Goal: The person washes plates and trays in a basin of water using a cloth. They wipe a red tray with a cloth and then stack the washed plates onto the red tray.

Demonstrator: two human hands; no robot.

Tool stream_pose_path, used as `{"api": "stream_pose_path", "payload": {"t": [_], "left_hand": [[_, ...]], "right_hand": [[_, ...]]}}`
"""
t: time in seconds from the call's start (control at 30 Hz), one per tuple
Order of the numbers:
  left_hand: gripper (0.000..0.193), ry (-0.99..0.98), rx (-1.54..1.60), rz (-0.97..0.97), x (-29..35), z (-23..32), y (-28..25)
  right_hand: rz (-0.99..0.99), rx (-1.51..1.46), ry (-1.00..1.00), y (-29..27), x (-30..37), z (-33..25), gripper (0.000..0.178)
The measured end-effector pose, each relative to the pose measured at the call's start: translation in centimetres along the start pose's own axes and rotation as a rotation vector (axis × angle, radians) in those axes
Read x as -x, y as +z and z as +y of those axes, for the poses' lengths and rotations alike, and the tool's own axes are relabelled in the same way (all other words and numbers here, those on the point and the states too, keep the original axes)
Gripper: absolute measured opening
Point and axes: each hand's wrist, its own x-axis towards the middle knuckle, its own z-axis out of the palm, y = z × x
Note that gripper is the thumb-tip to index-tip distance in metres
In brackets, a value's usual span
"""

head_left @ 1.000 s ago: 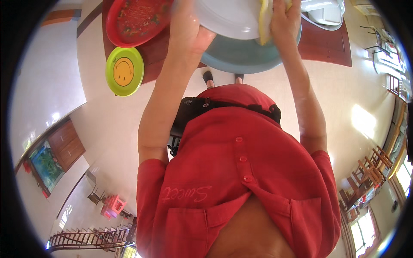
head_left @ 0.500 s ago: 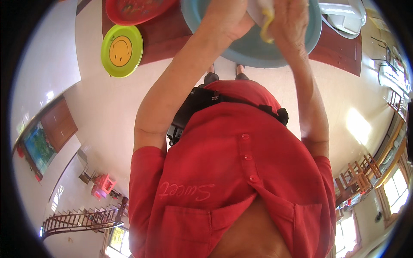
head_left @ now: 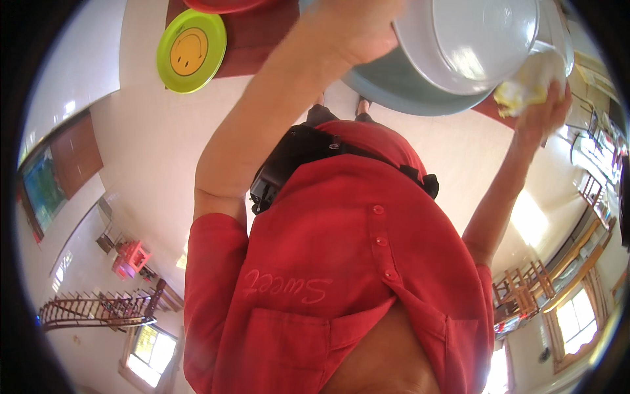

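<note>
My left hand [head_left: 371,36] grips the left rim of a round white plate [head_left: 485,36], which is lifted and tilted over a blue-grey basin [head_left: 400,88]. The fingertips are partly out of sight at the upper edge. Just off the plate's right rim, my right hand [head_left: 551,111] is closed on a yellow and white cloth [head_left: 525,85], somewhat blurred. The plate hides much of the basin's inside.
A lime-green plate with a yellow smiling face [head_left: 190,49] lies at the left on the dark red table [head_left: 252,46]. Beyond it shows the rim of a red bowl [head_left: 226,6]. Part of a white container [head_left: 558,29] appears behind the cloth.
The white plate has come up and right, into fuller view. My right hand has moved away to the right with the cloth; both hands were close together over the basin before.
</note>
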Motion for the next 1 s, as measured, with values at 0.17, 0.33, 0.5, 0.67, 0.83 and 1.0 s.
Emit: {"api": "stream_pose_path", "payload": {"t": [0.17,0.33,0.5,0.67,0.83,1.0], "left_hand": [[0.060,0.425,-0.485,0.241,2.2,3.1,-0.2],[0.062,0.722,-0.879,0.706,5.2,5.5,-1.6],[0.054,0.703,-1.370,1.015,11.8,10.6,-7.5],[0.037,0.518,-1.720,0.885,14.7,9.8,-12.6],[0.036,0.478,-1.944,0.829,16.3,6.9,-18.5],[0.040,0.231,-2.364,0.854,17.4,3.5,-22.7]], "right_hand": [[0.012,0.092,0.116,-3.6,1.1,5.8,0.041],[-0.145,0.438,-0.153,-2.9,1.6,10.9,0.035],[-0.339,0.502,-0.476,-0.3,1.7,11.8,0.042],[-0.484,0.482,-0.407,0.9,2.2,13.4,0.055],[-0.480,0.497,-0.406,1.4,2.5,12.8,0.060],[-0.501,0.473,-0.460,1.7,2.3,13.0,0.058]]}}
